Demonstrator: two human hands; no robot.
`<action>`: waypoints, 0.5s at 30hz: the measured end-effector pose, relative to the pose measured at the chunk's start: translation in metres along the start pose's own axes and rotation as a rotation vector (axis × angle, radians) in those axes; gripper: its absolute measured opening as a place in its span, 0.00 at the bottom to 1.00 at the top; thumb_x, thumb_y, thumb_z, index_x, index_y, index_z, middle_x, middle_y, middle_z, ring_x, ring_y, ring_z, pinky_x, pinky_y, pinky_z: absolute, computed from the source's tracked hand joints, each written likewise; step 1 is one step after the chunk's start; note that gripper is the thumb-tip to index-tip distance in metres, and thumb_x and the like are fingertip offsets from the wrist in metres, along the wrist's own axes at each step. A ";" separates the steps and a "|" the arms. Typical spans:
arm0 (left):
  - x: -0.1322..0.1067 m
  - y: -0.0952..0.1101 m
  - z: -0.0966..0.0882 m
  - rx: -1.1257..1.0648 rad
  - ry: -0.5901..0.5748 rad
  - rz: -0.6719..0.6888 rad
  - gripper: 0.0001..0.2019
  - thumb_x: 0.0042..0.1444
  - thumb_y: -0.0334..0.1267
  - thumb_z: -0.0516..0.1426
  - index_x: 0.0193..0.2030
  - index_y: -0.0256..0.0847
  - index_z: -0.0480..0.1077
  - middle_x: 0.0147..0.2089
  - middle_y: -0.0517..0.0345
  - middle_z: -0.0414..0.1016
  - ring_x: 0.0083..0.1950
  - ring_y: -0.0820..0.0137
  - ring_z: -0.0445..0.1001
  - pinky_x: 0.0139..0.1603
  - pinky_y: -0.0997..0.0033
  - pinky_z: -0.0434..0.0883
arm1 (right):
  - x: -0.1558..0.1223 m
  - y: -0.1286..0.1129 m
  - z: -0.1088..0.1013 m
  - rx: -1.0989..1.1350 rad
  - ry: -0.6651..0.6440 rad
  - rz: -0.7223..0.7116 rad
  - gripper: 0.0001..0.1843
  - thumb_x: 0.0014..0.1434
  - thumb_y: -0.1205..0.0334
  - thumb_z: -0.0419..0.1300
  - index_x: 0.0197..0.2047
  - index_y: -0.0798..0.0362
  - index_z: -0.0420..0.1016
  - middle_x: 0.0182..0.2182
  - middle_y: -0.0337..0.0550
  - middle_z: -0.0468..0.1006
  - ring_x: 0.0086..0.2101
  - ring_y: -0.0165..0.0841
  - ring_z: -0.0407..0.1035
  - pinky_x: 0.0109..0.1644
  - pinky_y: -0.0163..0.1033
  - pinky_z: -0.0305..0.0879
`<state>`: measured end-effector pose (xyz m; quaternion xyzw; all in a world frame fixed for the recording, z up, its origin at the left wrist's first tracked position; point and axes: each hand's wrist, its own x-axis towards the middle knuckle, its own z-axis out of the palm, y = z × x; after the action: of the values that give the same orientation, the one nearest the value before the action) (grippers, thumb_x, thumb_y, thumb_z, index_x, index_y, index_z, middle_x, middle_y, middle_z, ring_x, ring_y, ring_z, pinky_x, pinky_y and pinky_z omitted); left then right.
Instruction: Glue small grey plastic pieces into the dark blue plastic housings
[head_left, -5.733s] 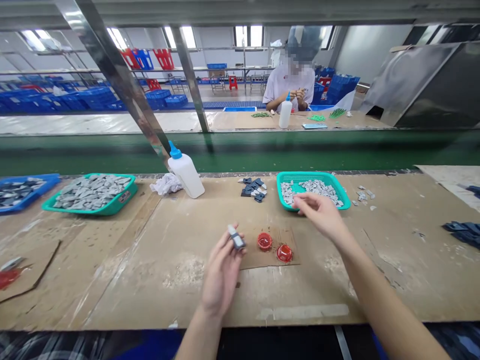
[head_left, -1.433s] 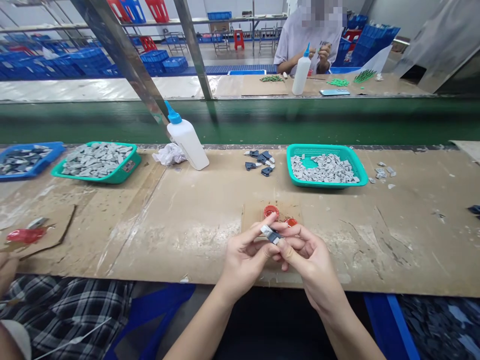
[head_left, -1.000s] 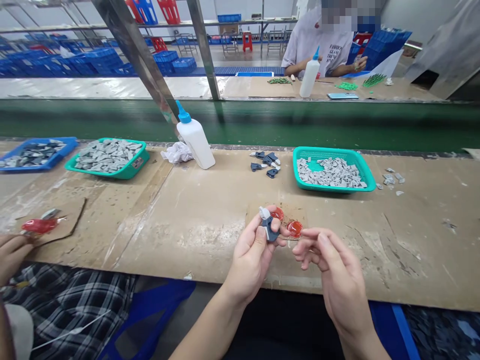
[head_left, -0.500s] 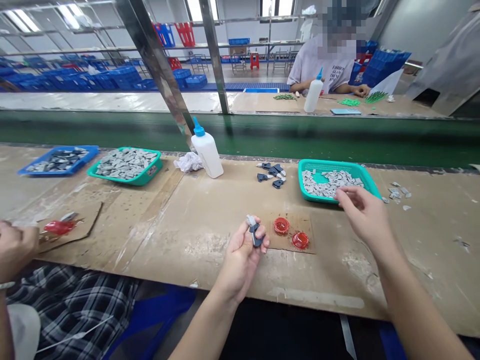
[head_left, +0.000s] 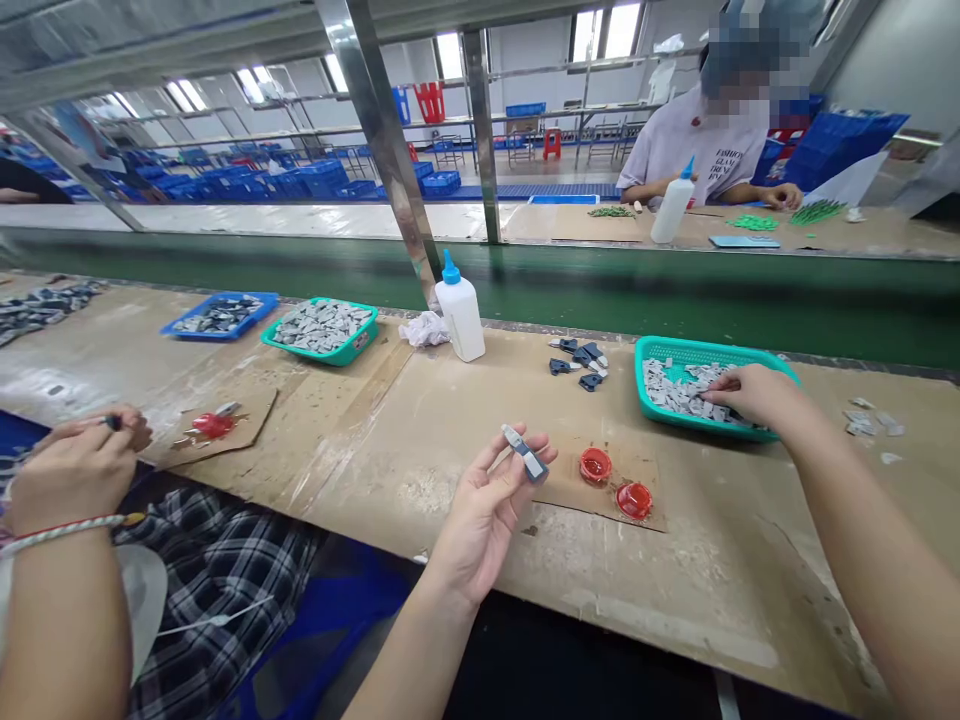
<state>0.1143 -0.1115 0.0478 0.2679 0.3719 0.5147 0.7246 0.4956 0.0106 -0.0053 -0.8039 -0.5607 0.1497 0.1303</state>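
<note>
The person's left hand is open with its palm up, fingers a little spread. It pinches a small dark grey and white plastic piece between the thumb and the fingertips, and the piece tilts up.

At 3 o'clock from that hand, two round red cups sit on a square of brown cardboard. Farther out at 2 o'clock, the right hand reaches into a green plastic basket and lies on the small grey pieces inside. Its fingers are curled, but you cannot tell if they pinch anything.

At 12 o'clock lies a little heap of dark blue-grey pieces. At 11 o'clock stands a white glue bottle with a blue tip, beside a crumpled white rag. Well off at 9 o'clock, a neighbour's hand holds a small dark thing. Across a green belt, another person sits at a bench.
</note>
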 end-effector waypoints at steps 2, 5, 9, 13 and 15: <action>0.009 -0.001 -0.007 0.143 0.000 0.019 0.20 0.61 0.37 0.56 0.58 0.36 0.64 0.56 0.43 0.73 0.56 0.59 0.73 0.62 0.61 0.66 | -0.011 -0.003 -0.004 0.016 0.060 0.002 0.10 0.50 0.54 0.66 0.32 0.52 0.79 0.33 0.51 0.81 0.30 0.45 0.72 0.32 0.46 0.61; 0.040 0.000 -0.035 0.610 0.046 0.203 0.20 0.66 0.41 0.48 0.61 0.34 0.60 0.53 0.40 0.74 0.50 0.61 0.77 0.55 0.58 0.71 | -0.041 -0.012 -0.014 0.133 0.178 0.015 0.14 0.54 0.49 0.62 0.33 0.51 0.79 0.33 0.52 0.81 0.35 0.46 0.72 0.36 0.47 0.62; 0.104 0.022 -0.081 1.275 0.239 0.537 0.19 0.64 0.34 0.44 0.61 0.36 0.60 0.46 0.43 0.75 0.47 0.59 0.75 0.54 0.48 0.68 | -0.098 -0.020 -0.017 0.636 0.194 0.040 0.15 0.52 0.48 0.64 0.33 0.52 0.78 0.30 0.50 0.80 0.33 0.42 0.74 0.36 0.43 0.68; 0.153 0.044 -0.087 1.465 0.177 0.635 0.20 0.55 0.26 0.51 0.56 0.36 0.66 0.52 0.38 0.71 0.60 0.49 0.65 0.61 0.39 0.57 | -0.146 -0.008 0.007 1.017 0.121 0.125 0.17 0.45 0.49 0.71 0.32 0.53 0.79 0.23 0.41 0.74 0.25 0.31 0.67 0.27 0.33 0.66; 0.171 0.042 -0.072 1.524 0.084 0.664 0.21 0.54 0.26 0.52 0.55 0.36 0.67 0.57 0.37 0.67 0.62 0.48 0.61 0.63 0.41 0.56 | -0.162 -0.001 0.023 1.234 0.090 0.183 0.18 0.44 0.49 0.72 0.32 0.54 0.79 0.20 0.38 0.70 0.22 0.26 0.61 0.22 0.29 0.61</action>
<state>0.0660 0.0639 -0.0060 0.7615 0.5468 0.3184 0.1408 0.4332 -0.1408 -0.0109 -0.6307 -0.2936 0.4226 0.5808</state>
